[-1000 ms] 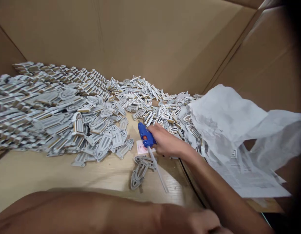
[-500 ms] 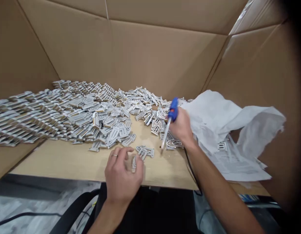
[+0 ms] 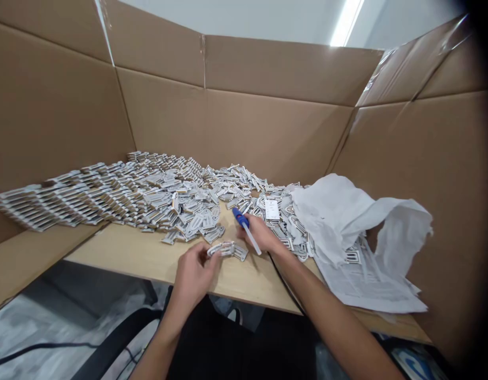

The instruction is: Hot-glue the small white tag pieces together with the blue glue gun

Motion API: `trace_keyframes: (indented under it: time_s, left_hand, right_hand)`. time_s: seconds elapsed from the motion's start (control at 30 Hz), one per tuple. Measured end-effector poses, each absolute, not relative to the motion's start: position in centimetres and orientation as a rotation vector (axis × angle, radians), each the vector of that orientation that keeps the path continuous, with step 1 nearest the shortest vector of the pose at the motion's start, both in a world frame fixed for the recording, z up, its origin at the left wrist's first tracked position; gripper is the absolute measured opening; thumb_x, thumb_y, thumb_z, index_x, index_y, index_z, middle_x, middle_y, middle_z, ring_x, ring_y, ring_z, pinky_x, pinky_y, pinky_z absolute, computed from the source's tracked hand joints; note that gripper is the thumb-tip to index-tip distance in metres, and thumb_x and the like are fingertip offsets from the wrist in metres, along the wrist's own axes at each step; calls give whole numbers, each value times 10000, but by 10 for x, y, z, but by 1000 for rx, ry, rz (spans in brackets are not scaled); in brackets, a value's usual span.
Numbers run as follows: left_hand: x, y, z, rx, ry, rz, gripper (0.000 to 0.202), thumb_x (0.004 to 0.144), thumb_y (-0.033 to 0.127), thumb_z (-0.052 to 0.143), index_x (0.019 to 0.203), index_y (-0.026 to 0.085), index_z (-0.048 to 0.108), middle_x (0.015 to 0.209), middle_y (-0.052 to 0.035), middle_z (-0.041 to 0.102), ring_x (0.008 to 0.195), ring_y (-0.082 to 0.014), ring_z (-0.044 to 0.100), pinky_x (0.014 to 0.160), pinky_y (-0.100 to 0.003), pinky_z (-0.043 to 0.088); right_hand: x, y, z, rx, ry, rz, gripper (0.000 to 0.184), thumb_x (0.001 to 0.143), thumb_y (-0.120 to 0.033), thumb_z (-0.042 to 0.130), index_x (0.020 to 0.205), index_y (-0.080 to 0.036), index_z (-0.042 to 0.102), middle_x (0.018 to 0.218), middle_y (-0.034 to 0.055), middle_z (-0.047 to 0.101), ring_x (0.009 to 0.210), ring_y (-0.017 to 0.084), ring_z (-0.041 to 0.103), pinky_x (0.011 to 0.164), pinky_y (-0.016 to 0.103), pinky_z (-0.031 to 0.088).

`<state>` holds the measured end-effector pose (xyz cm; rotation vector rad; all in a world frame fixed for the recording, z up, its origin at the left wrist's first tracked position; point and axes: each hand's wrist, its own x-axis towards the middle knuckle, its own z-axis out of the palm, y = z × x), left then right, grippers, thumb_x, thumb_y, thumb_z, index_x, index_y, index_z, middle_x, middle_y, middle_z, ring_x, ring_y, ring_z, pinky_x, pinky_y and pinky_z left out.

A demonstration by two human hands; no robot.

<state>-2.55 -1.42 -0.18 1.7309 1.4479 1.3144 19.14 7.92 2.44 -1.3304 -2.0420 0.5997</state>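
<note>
Fingers of the left hand [image 3: 195,270] pinch a grey cutout piece [image 3: 227,249] near the table edge; right hand [image 3: 259,234] grips the blue glue gun [image 3: 244,222] just right of it.

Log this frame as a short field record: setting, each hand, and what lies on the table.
Setting: wooden table walled on three sides by cardboard
Left hand: pinches the end of a grey cut-out piece lying on the table
Right hand: grips a blue glue gun, glue stick pointing toward the person
Pile: heap of grey cut-outs, rows stacked at left
Right side: crumpled white paper over printed sheets
Cord: black cord running off the table edge
</note>
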Motion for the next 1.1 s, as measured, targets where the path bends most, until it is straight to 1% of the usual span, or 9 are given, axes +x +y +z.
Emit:
trace_keyframes:
  time_s: [0.1, 0.2, 0.27, 0.37, 0.6, 0.73, 0.87, 0.97, 1.1]
  left_hand:
    - [-21, -2, 5, 1476, 1230, 1361, 362, 850, 518, 702, 768, 187, 581, 662, -6, 615, 626, -162, 574, 601, -256, 432]
    - [-12, 9, 5, 1303, 1074, 1340, 396, 843, 544, 723, 860, 177, 576, 727, -37, 700, 584, -146, 595, 568, -245, 449]
    - [-7, 14, 0, 1205, 1003, 1386, 413, 845, 544, 729, 926, 173, 568, 813, -67, 747, 604, -156, 648, 615, -267, 513]
    - [-5, 17, -8, 1087, 927, 1469, 441, 832, 533, 759, 974, 173, 548, 913, -84, 765, 727, -199, 735, 756, -338, 597]
    - [-5, 15, -7, 1017, 874, 1467, 521, 780, 521, 821, 1040, 189, 515, 925, -66, 761, 780, -239, 767, 837, -411, 624]
    - [-5, 14, -5, 1044, 844, 1452, 514, 798, 494, 812, 1103, 192, 528, 970, -71, 758, 859, -235, 766, 918, -418, 601]
    - [-5, 14, -7, 1150, 873, 1418, 442, 870, 469, 736, 1158, 198, 540, 1031, -83, 746, 881, -230, 753, 866, -386, 601]
    - [-5, 14, -9, 1254, 943, 1398, 362, 925, 433, 668, 1172, 199, 542, 1092, -89, 731, 833, -201, 741, 808, -342, 589]
    - [-4, 14, -11, 1327, 960, 1396, 282, 970, 403, 600, 1159, 203, 540, 1133, -87, 713, 811, -182, 730, 796, -328, 579]
  right_hand:
    - [199, 80, 31, -1268, -1908, 635, 124, 795, -249, 666, 889, -184, 618, 835, 25, 680, 732, 165, 593, 704, 286, 456]
    - [201, 74, 42, -1253, -1821, 746, 190, 846, -385, 690, 893, -202, 666, 843, 32, 696, 749, 172, 606, 733, 309, 481]
    - [199, 66, 49, -1235, -1805, 841, 242, 856, -453, 701, 874, -212, 678, 815, 25, 694, 723, 166, 604, 716, 311, 488]
    - [193, 55, 55, -1166, -1843, 972, 200, 853, -412, 722, 908, -221, 713, 899, 17, 730, 817, 173, 658, 789, 323, 508]
    - [185, 45, 55, -1184, -1925, 884, 246, 903, -461, 687, 1026, -258, 752, 1067, 35, 761, 998, 237, 699, 962, 416, 509]
    - [176, 43, 49, -1162, -1969, 852, 202, 872, -395, 710, 993, -233, 703, 966, 30, 743, 873, 212, 684, 819, 370, 524]
    - [168, 42, 43, -1219, -1937, 697, 317, 762, -356, 804, 988, -227, 622, 854, 2, 687, 714, 178, 598, 625, 319, 438]
    - [168, 43, 42, -1283, -1900, 647, 373, 721, -392, 844, 945, -231, 593, 800, -11, 651, 672, 170, 554, 579, 312, 394]
    - [171, 44, 44, -1281, -1880, 683, 319, 755, -373, 811, 917, -237, 572, 812, -10, 662, 683, 173, 569, 599, 318, 415]
